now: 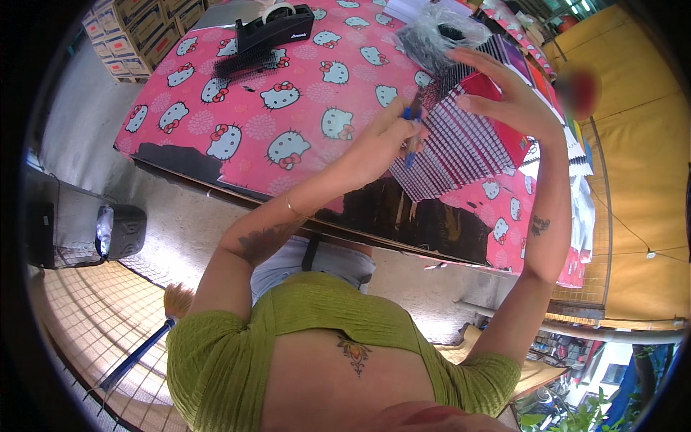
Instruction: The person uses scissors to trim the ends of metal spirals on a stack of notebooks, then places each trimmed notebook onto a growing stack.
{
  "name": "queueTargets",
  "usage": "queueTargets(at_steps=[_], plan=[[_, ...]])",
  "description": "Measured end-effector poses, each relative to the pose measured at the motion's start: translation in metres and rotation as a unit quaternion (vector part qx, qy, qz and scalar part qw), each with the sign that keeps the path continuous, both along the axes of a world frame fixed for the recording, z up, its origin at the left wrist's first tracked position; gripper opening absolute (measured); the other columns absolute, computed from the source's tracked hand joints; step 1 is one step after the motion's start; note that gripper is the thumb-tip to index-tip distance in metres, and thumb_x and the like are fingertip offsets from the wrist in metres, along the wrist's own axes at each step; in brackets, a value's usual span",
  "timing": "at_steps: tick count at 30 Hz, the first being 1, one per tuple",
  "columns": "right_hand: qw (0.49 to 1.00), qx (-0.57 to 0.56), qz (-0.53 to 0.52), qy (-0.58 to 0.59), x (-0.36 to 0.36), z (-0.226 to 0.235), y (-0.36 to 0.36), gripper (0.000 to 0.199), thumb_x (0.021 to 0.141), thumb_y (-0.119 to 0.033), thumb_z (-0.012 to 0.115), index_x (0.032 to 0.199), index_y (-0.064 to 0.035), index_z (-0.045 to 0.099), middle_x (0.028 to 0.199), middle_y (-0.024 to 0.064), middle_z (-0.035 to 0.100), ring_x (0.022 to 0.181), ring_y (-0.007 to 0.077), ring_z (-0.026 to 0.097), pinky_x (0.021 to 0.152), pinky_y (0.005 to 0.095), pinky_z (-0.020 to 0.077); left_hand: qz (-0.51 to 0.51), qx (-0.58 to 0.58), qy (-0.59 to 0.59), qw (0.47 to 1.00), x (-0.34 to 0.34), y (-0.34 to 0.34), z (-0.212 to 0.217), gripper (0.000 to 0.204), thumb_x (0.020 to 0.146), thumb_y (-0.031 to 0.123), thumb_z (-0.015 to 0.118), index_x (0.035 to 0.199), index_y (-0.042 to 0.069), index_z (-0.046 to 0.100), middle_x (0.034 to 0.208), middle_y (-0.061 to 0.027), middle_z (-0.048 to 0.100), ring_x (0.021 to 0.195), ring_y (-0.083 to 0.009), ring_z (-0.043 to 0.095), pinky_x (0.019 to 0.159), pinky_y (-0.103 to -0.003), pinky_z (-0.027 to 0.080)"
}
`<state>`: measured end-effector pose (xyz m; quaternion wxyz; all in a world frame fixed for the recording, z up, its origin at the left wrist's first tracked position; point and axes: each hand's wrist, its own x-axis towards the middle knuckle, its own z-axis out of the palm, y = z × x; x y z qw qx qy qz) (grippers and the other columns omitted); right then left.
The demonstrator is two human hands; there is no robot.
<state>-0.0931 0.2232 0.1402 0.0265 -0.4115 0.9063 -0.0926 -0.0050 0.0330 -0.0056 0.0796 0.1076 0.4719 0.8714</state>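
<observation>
A stack of spiral-bound notebooks (461,147) lies on the right part of the table, its rows of dark coils and red and white page edges facing me. At its left side my left hand (392,137) is closed around a blue-handled tool (411,158), which looks like small pliers; its jaws are hard to make out. Over the far right of the stack is my right hand (504,97), fingers curved and apart from the thumb, with nothing seen between them. Dark loose coils (435,90) lie between the two hands.
A clear plastic bag (443,36) with dark contents lies beyond the stack. Black coils (245,65) and a black tape dispenser (281,30) sit at the far left of the pink-covered table (252,126). Cartons (144,36), a dark bin (126,230) and a broom (151,342) stand around.
</observation>
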Motion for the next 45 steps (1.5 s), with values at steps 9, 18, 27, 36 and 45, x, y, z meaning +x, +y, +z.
queueTargets(at_steps=[9, 18, 27, 36, 45], plan=[[0.995, -0.048, -0.007, -0.084, 0.001, 0.007, -0.024, 0.041, 0.087, -0.021, 0.067, 0.123, -0.0034, 0.062, 0.112, 0.0126, 0.066, 0.1, 0.0178, 0.062, 0.088, 0.0294, 0.0481, -0.123, -0.055, 0.035, 0.99, -0.007, -0.006, -0.003, 0.046, 0.1, 0.037, 0.048, 0.129, 0.001, 0.052, 0.1, -0.0043, 0.061, 0.096, -0.0152, 0.062, 0.083, -0.029, 0.049], [0.998, -0.065, -0.018, -0.002, -0.017, -0.004, -0.044, 0.022, 0.083, -0.017, 0.066, 0.095, 0.0013, 0.07, 0.082, 0.0141, 0.071, 0.077, 0.0219, 0.07, 0.071, 0.0317, 0.0525, -0.113, -0.058, -0.008, 0.992, -0.014, 0.004, 0.02, 0.045, 0.098, 0.04, 0.05, 0.115, -0.001, 0.056, 0.09, -0.0089, 0.061, 0.073, -0.0199, 0.067, 0.061, -0.03, 0.053], [0.994, -0.109, -0.007, -0.011, -0.012, -0.007, -0.04, 0.019, 0.086, -0.015, 0.066, 0.095, 0.0018, 0.068, 0.08, 0.0127, 0.069, 0.072, 0.0198, 0.067, 0.07, 0.0318, 0.0506, -0.076, -0.044, 0.04, 0.995, -0.014, 0.012, 0.016, 0.048, 0.1, 0.044, 0.043, 0.109, -0.002, 0.054, 0.084, -0.0078, 0.059, 0.06, -0.0173, 0.062, 0.049, -0.029, 0.051], [0.996, -0.069, 0.032, 0.041, -0.009, 0.006, -0.044, 0.02, 0.086, -0.015, 0.065, 0.096, 0.0019, 0.068, 0.083, 0.0119, 0.069, 0.073, 0.0213, 0.065, 0.071, 0.0329, 0.0508, -0.093, -0.066, -0.003, 0.993, -0.003, 0.002, 0.008, 0.049, 0.099, 0.042, 0.045, 0.119, -0.002, 0.053, 0.091, -0.0122, 0.067, 0.075, -0.0206, 0.069, 0.059, -0.028, 0.053], [0.999, 0.016, -0.006, -0.051, -0.014, 0.005, -0.059, 0.018, 0.085, -0.01, 0.067, 0.097, 0.0039, 0.067, 0.08, 0.0084, 0.067, 0.075, 0.0114, 0.062, 0.07, 0.0278, 0.049, -0.078, -0.077, 0.019, 0.994, -0.012, 0.005, 0.012, 0.045, 0.099, 0.04, 0.044, 0.115, -0.002, 0.054, 0.089, -0.0117, 0.065, 0.071, -0.0198, 0.068, 0.055, -0.027, 0.052]])
